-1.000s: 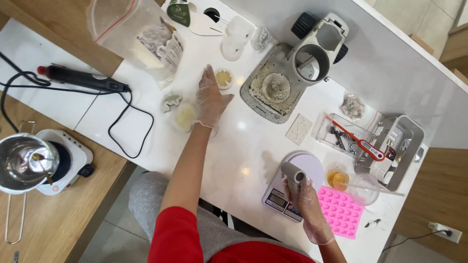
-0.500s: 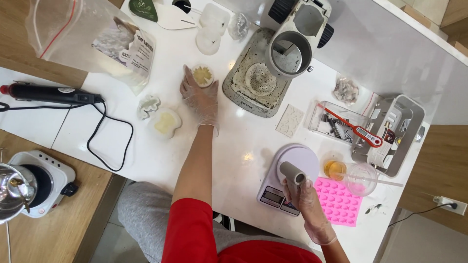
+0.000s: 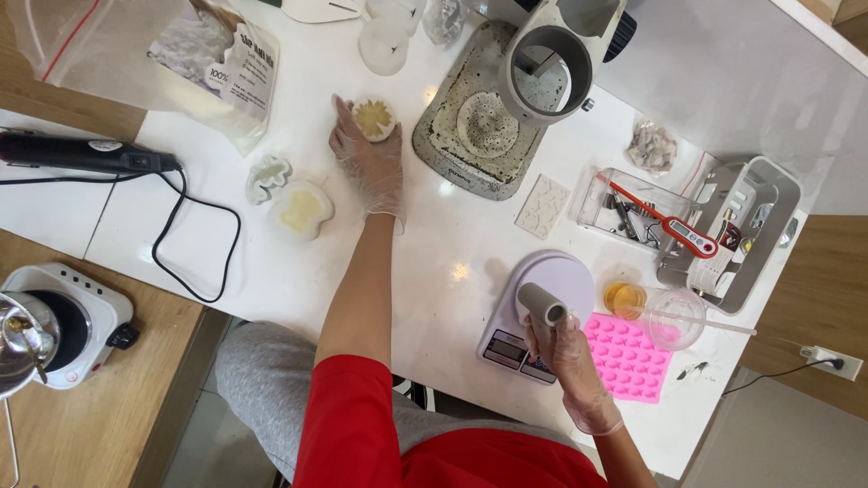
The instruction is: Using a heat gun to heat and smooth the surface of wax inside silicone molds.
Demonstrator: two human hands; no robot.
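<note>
Small round cup (image 3: 373,118): it stands on the white tabletop (image 3: 434,262), just left of the grey machine base (image 3: 479,122), and holds something pale yellow.
Left hand (image 3: 369,161): we see it gloved and laid flat beside the cup, the fingers (image 3: 342,136) curved around its left side and touching it. They do not yet pinch it.
Right hand (image 3: 565,348): also gloved, the fingers closed around a grey tube (image 3: 541,304), which is held upright over the edge of the kitchen scale (image 3: 542,307).
Step in hand: we judge that the left hand is taking the cup, while the right hand waits with the tube near the scale.
Next move: we think it calls for a firm grip around the cup wall and a level lift, so the content does not spill.
Things near: a flower-shaped mould (image 3: 303,208) with cream filling lies to the left of the forearm; a pink silicone mould (image 3: 628,357) lies just right of the scale; a red thermometer (image 3: 665,221) rests on a clear box.
</note>
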